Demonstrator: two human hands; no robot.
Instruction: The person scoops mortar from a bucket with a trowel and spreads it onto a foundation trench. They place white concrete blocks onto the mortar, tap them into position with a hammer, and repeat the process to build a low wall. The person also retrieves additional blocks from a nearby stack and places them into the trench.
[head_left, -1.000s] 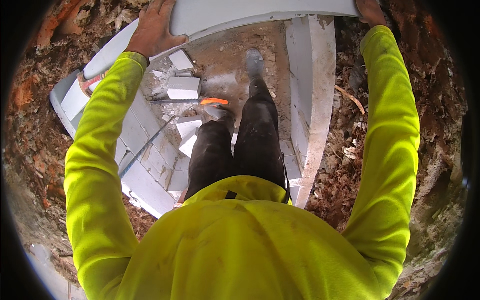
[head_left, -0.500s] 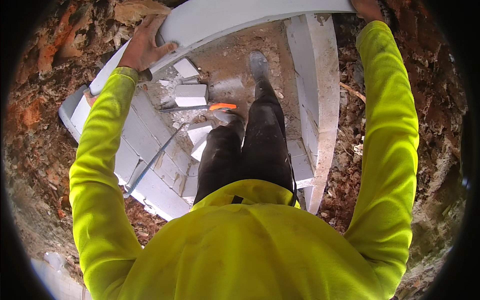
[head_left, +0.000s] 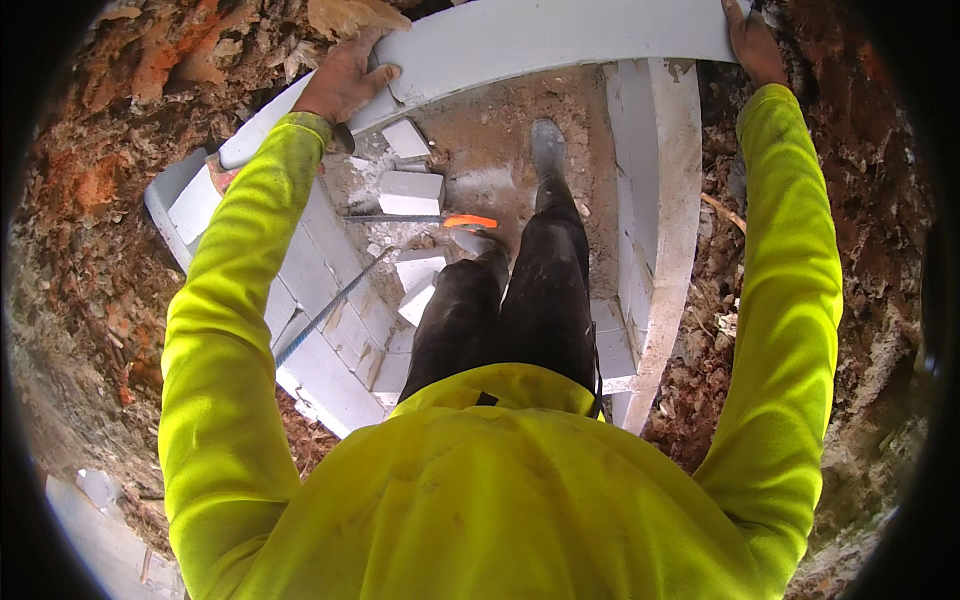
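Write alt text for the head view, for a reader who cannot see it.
A person in a bright yellow long-sleeved top grips a long white block with the left hand and right hand, standing between low white block walls in reddish soil. An orange-handled saw lies among loose block pieces by their boots.

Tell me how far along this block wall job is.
Done: white block walls stand on the left and right. In hand: the left hand and right hand grip a long white slab spanning the far side. Left, probably: seating it; loose blocks and a saw lie on the floor.
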